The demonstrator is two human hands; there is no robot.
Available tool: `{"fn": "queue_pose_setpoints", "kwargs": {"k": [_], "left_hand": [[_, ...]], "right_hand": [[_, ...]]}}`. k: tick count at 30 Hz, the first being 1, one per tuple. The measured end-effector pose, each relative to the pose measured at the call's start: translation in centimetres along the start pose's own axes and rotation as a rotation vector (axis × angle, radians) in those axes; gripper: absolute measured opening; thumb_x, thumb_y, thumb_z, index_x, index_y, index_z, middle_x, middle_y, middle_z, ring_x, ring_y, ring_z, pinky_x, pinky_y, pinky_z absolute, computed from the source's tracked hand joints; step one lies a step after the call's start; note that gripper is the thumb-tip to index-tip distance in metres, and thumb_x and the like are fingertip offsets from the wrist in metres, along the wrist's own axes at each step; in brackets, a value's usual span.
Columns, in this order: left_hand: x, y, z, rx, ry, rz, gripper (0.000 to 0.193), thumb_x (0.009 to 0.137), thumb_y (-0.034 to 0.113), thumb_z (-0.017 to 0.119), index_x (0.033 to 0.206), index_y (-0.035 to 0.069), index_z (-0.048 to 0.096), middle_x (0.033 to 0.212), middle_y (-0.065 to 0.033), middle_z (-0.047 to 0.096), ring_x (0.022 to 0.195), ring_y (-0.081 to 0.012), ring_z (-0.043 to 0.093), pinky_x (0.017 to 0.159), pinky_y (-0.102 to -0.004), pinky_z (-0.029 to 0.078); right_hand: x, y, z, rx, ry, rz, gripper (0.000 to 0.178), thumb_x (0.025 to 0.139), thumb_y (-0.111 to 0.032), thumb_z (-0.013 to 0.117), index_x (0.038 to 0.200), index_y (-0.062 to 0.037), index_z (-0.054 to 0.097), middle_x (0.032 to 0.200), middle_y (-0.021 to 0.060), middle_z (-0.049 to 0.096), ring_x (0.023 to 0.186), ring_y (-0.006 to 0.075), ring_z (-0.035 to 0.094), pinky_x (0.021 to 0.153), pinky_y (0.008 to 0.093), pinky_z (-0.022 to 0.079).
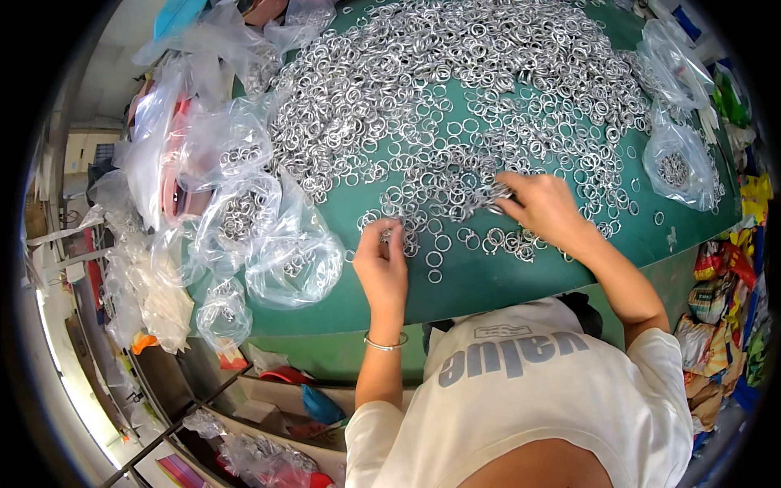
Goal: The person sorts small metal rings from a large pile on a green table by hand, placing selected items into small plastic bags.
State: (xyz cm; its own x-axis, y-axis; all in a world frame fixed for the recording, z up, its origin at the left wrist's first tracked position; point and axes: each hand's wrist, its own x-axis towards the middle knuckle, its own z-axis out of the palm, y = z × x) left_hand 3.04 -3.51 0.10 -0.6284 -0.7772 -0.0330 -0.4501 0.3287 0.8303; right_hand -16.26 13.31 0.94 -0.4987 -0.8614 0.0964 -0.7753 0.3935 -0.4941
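A large spread of silver metal rings (455, 57) covers much of the green table (358, 301), heaped at the far side and thinner toward me. My left hand (382, 264) is at the near edge of the rings, thumb and fingers curled together. Whatever its fingertips pinch is too small to make out. Farther right, my right hand (543, 207) reaches into a small mound of rings (455, 183), its thumb and fingers bent around some at the edge. Motion slightly blurs the rings at those fingertips. A few single rings (434, 260) lie between my hands. A bracelet (386, 342) circles my left wrist.
Clear plastic bags with rings inside (297, 264) crowd the table's left side. Another bag of rings (679, 167) sits at the right edge. Colourful packages (716, 301) are piled beyond the right edge. Below the near left edge are open compartments with a blue item (322, 404).
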Motion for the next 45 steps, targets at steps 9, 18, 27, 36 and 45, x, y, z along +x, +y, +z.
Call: {"fn": "queue_pose_setpoints", "kwargs": {"k": [9, 18, 27, 36, 45], "left_hand": [[0.4, 1.6, -1.1, -0.549, 0.075, -0.049, 0.01, 0.092, 0.011, 0.052, 0.093, 0.001, 0.056, 0.094, -0.0071, 0.066, 0.045, 0.0038, 0.033, 0.037, -0.0142, 0.02], [0.6, 0.9, -1.4, -0.553, -0.013, -0.021, 0.014, 0.088, 0.001, 0.054, 0.098, -0.002, 0.064, 0.113, -0.0083, 0.056, 0.071, -0.0022, 0.052, 0.052, -0.0135, 0.036], [-0.2, 0.9, -1.6, -0.353, -0.027, 0.067, 0.01, 0.085, 0.001, 0.057, 0.091, -0.003, 0.064, 0.097, -0.0074, 0.064, 0.078, -0.0093, 0.059, 0.061, -0.0197, 0.044], [-0.2, 2.2, -1.0, 0.071, -0.004, 0.2, 0.011, 0.075, 0.005, 0.067, 0.085, 0.002, 0.064, 0.084, -0.0093, 0.062, 0.068, -0.028, 0.061, 0.056, -0.0347, 0.047], [4.1, 0.3, 1.6, 0.198, 0.16, 0.44, 0.007, 0.082, 0.007, 0.061, 0.086, 0.002, 0.063, 0.079, -0.0087, 0.06, 0.054, -0.0222, 0.057, 0.047, -0.0327, 0.042]], "right_hand": [[-0.4, -0.5, -3.5, -0.286, 0.129, 0.325, 0.026, 0.078, -0.014, 0.064, 0.103, -0.0071, 0.059, 0.061, 0.0158, 0.06, 0.056, 0.0335, 0.06, 0.051, 0.043, 0.047], [0.5, -3.1, 2.0, -0.08, -0.006, -0.053, 0.009, 0.078, -0.011, 0.06, 0.086, -0.0081, 0.056, 0.065, 0.0107, 0.06, 0.054, 0.0321, 0.057, 0.047, 0.0436, 0.043], [1.9, -4.1, 0.8, -0.03, 0.12, -0.024, 0.024, 0.08, -0.019, 0.064, 0.102, -0.0114, 0.06, 0.063, 0.0101, 0.061, 0.055, 0.0301, 0.058, 0.047, 0.039, 0.043], [2.5, -3.7, 1.6, -0.071, -0.086, -0.097, 0.024, 0.079, -0.021, 0.064, 0.1, -0.0111, 0.062, 0.069, 0.0106, 0.063, 0.06, 0.03, 0.061, 0.051, 0.0403, 0.045], [3.5, -5.7, 2.0, 0.058, 0.034, -0.147, 0.015, 0.079, -0.019, 0.064, 0.09, -0.0089, 0.064, 0.067, 0.0115, 0.063, 0.061, 0.0304, 0.061, 0.051, 0.0414, 0.046]]}}
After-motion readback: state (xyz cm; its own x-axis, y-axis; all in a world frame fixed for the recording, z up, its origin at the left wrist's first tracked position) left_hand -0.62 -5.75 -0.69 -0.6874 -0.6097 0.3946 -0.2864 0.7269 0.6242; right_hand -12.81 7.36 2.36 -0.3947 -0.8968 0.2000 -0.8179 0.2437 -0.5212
